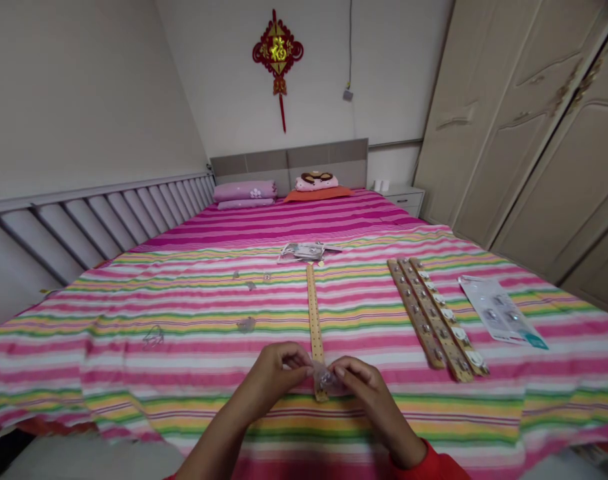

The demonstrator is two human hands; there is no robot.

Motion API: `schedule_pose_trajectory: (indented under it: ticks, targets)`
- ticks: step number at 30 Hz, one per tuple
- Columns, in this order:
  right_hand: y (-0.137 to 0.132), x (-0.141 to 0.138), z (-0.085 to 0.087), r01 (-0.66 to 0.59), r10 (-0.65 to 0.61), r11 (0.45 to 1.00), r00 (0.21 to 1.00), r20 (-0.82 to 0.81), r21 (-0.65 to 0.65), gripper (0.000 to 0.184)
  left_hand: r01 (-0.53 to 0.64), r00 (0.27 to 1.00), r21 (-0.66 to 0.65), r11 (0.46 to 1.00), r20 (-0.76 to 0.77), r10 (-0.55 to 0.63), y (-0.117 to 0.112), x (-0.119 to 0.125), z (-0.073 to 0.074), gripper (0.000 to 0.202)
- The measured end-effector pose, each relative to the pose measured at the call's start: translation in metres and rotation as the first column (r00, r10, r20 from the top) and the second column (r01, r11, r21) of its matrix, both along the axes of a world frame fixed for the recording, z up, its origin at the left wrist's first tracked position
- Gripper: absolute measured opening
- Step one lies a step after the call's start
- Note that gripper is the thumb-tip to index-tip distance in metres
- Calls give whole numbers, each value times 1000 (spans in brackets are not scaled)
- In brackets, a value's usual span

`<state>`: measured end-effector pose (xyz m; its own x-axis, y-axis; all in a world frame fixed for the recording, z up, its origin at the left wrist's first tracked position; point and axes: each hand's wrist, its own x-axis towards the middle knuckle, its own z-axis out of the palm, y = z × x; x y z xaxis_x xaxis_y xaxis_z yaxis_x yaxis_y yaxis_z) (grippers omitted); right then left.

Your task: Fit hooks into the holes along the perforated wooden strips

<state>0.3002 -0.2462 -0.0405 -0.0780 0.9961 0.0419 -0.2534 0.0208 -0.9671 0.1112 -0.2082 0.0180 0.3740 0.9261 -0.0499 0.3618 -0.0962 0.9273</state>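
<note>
My left hand (277, 373) and my right hand (361, 383) meet over the near edge of the bed, both pinching a small clear plastic packet (325, 379) with metal bits inside. The packet hovers over the near end of a long wooden strip with holes (313, 313) that lies lengthwise on the striped bedspread (184, 320). To the right lie three more wooden strips (437, 317) side by side, fitted with round metal pieces.
A flat plastic package (501, 312) lies at the right of the strips. Empty clear wrappers (307, 251) lie further up the bed, small clear scraps (245, 325) to the left. Pillows (245, 193) sit by the headboard. A wardrobe (544, 133) stands on the right.
</note>
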Motion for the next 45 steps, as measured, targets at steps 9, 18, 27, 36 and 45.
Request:
schedule_pose_trajectory:
  ticks: [9,18,27,36,45]
  targets:
    - [-4,-10,-18,-163,65,961,918,-392,-222,34,200,949,-136,970,274,-157,-2,3,-10,25]
    - [-10,-8,-12,-452,286,863,805,-520,-226,31,305,926,246,920,148,-346,0,0,-15,10]
    - [7,-5,-17,-257,179,943,926,-332,-209,30,59,976,-50,997,212,-47,12,7,-28,31]
    - [55,-4,-37,-3,-7,987,998,-67,-158,31,-194,904,-360,913,297,309,30,19,-63,39]
    - [75,-8,-56,45,-30,990,992,120,-131,30,-263,869,-383,886,305,389,48,26,-87,30]
